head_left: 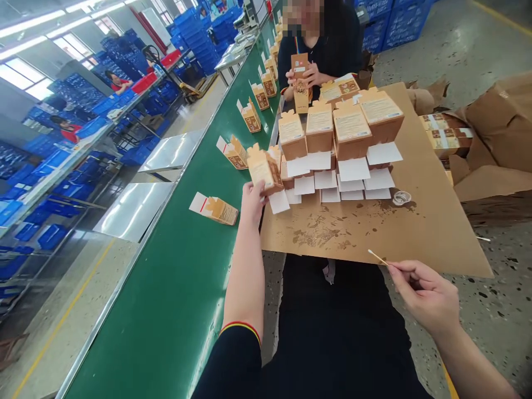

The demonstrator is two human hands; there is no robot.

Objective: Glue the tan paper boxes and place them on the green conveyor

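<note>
My left hand (252, 200) is closed round a small tan carton (262, 169) with a printed label, held up at the left edge of a brown cardboard sheet (415, 221). My right hand (428, 296) pinches a thin wooden stick (377, 256) just off the sheet's near edge. On the sheet stands a stepped stack of like cartons (336, 130) with white flaps (353, 169) hanging open toward me. Beside the stack lies a small round cap (401, 197) amid dark glue stains.
A green conveyor belt (183, 299) runs along my left with several open cartons (214, 208) spaced along it. Across the sheet a person (328, 39) holds a carton. Brown cardboard boxes (494, 144) sit right. Blue crates fill shelves at left.
</note>
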